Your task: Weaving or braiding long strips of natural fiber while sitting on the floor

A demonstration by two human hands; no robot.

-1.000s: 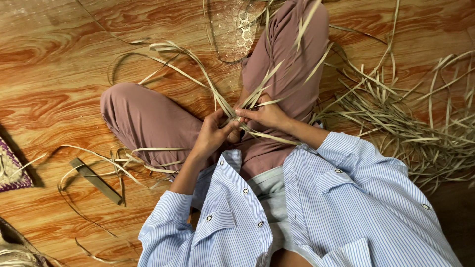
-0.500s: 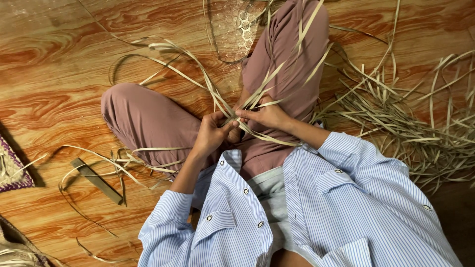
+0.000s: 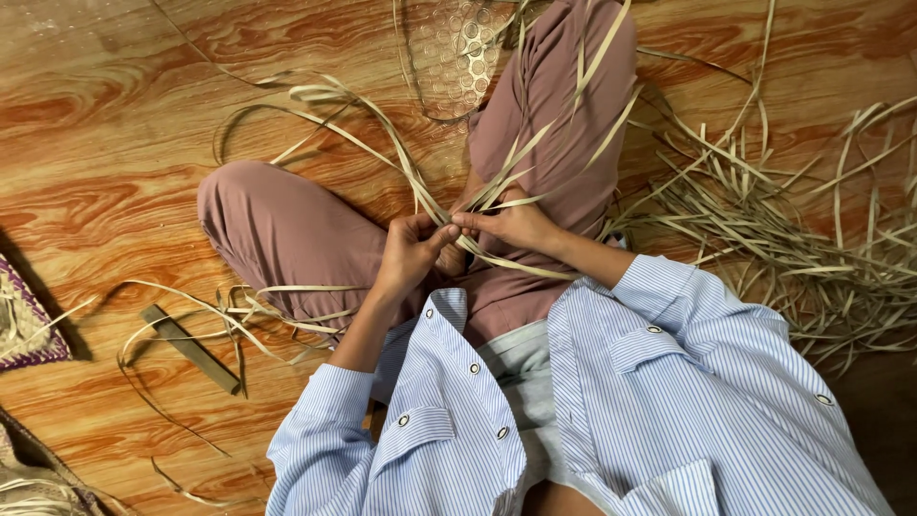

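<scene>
We observe two hands meeting above the lap. The left hand (image 3: 413, 250) is curled narrow, thumb and fingertips pinched on the crossing point of a bunch of pale leaf strips (image 3: 497, 186). The right hand (image 3: 511, 225) is likewise closed to a pinch on the same bunch, its fingertips touching those of the left. The held strips fan out from the grip: several rise over the right knee, others arc left toward the floor, and one runs back under the right wrist. We cannot give an exact count of strips in the grip; they overlap.

Beneath the hands lie two legs in mauve trousers (image 3: 277, 234), crossed. One striped blue shirt (image 3: 659, 401) fills the lower frame.

On the wooden floor (image 3: 95, 124) we count one large loose pile of strips (image 3: 793, 229) to the right, one smaller tangle (image 3: 229, 315) to the left, one flat dark stick (image 3: 189, 349) beside it, one clear dimpled sheet (image 3: 449, 57) by the upper knee, and one purple-edged woven piece (image 3: 24, 325) at the left edge.
</scene>
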